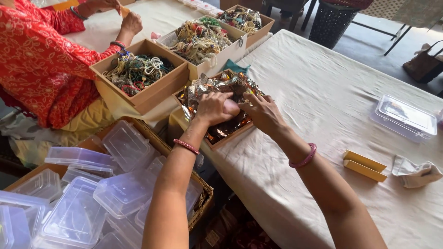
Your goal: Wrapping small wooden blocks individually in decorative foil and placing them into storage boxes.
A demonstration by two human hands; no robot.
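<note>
My left hand [211, 108] and my right hand [264, 111] reach into a shallow brown box [229, 138] filled with shiny crinkled wrappers [210, 87]. The left hand curls around a small pale pink object [231, 107]; the right hand's fingers touch it from the other side, and a dark wrapper lies under both. Each wrist wears a pink beaded bangle. The box sits at the near-left corner of a table covered with a cream cloth [323, 92].
A person in a red patterned top [41, 64] sits at the left. Boxes of beaded necklaces [138, 74] [200, 41] [242, 19] line the table. A basket of clear plastic containers [92, 193] stands below. A clear lidded box [404, 117], yellow blocks [363, 165] and folded cloth [415, 173] lie right.
</note>
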